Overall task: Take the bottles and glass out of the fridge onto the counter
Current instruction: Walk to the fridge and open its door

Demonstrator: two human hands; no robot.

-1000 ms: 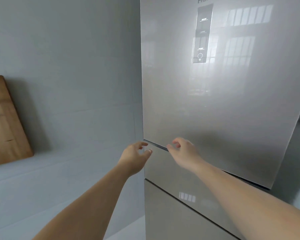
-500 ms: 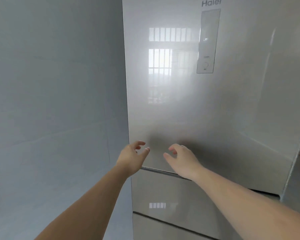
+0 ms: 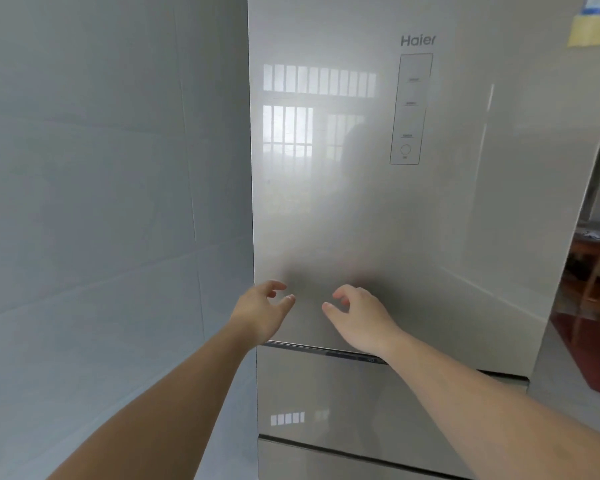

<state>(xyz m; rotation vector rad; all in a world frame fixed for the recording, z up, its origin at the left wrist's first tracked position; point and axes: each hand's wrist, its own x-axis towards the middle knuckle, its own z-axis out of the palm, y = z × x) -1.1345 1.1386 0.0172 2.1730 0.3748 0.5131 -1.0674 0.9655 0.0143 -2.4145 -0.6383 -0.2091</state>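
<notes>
Fridge: tall, pale silver-beige, glossy. All fronts closed, contents hidden.
Wall: lg grey-white tiles, smooth, directly left of fridge.
Upper door: flat, mirror-like, reflects a barred window. Both hands are in front of its lower part, just above the seam.
Middle drawer: same gloss finish, below seam.
Left hand: near door's left edge, fingers loosely curled, empty. Contact w/ door: can't tell.
Right hand: beside left, apart from it, fingers loosely curled, empty.
Control panel: narrow upright rect. on door.
Sticker: yellow/blue, top right.
Logo: "Haier", above panel.
Far right: wooden furniture, dark red floor.
</notes>
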